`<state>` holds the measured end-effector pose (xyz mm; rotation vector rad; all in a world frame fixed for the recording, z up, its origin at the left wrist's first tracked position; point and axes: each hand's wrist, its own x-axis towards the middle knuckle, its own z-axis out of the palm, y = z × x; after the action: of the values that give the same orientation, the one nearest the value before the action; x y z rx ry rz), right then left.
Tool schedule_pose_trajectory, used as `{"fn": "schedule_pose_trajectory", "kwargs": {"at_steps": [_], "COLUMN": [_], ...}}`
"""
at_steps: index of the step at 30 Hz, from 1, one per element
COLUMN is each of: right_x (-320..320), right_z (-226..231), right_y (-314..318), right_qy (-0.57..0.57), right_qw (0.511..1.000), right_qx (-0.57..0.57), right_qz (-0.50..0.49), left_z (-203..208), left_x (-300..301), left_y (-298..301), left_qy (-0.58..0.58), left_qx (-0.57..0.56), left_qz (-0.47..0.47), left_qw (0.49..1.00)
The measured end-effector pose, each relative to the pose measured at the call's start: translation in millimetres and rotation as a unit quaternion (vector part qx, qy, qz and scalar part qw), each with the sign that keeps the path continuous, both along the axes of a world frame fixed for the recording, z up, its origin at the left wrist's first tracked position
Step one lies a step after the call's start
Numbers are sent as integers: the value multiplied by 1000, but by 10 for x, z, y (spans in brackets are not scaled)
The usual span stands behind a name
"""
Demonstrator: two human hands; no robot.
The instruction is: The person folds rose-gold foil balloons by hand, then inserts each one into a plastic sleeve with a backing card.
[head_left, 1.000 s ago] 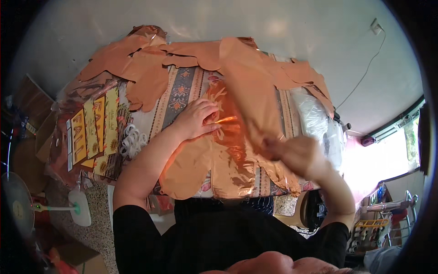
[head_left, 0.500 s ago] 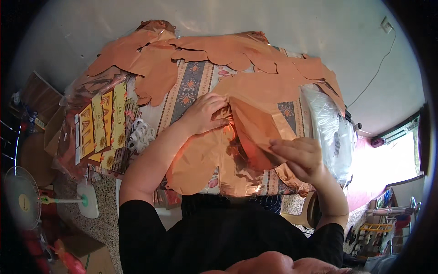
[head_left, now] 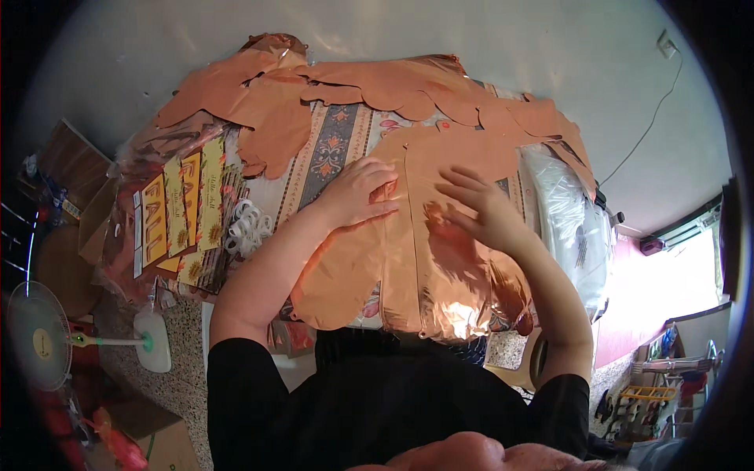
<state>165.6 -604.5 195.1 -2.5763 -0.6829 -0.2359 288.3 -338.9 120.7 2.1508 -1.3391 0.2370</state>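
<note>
Nearest the body: a flat, uninflated copper foil balloon [head_left: 428, 267] lies on the desk [head_left: 334, 149], its lower edge hanging past the near rim toward the lap. It is folded or creased lengthwise; one vertical ridge runs down its middle.

Left hand [head_left: 357, 192]: palm down on the balloon's upper left part, fingers spread and flat, pressing, nothing grasped. Grip released.

Right hand [head_left: 479, 208]: open, fingers fanned, resting on or just above the balloon's upper right part; contact not certain. Grip released, holding nothing.

Judged step: smoothing or flattening the foil sheet along its fold, both palms working on either side of the ridge. The next move likely calls for a firm, even press outward from the crease, keeping the slippery foil from sliding off the near edge.

Left of the hands: a heap of white rings [head_left: 247, 228], then yellow and orange printed banner cards [head_left: 177, 212] in clear wrap.

Far side: more copper foil balloons [head_left: 369, 82] piled across the patterned cloth, overlapping. Right: a clear plastic bag [head_left: 569, 220]. On the floor, lower left: a standing fan [head_left: 39, 337].
</note>
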Motion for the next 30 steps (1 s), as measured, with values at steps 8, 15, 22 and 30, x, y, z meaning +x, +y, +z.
{"fn": "schedule_pose_trajectory", "kwargs": {"at_steps": [8,15,22,30], "right_x": [471,718,736,762], "right_z": [-572,-692,-751,-793], "right_y": [301,427,481,538], "right_qy": [42,10,-17,-13], "right_qw": [990,993,991,987], "right_qx": [-132,-114,-127,-147], "right_qz": [-36,-24,-36,-65], "left_z": [-34,14,84,64], "left_x": [21,16,-56,-17], "left_y": [-9,5,-19,-23], "left_qy": [-12,-13,78,89], "left_qx": [11,29,33,15], "left_qz": [1,-11,44,30], "left_qw": [1000,999,995,995]}}
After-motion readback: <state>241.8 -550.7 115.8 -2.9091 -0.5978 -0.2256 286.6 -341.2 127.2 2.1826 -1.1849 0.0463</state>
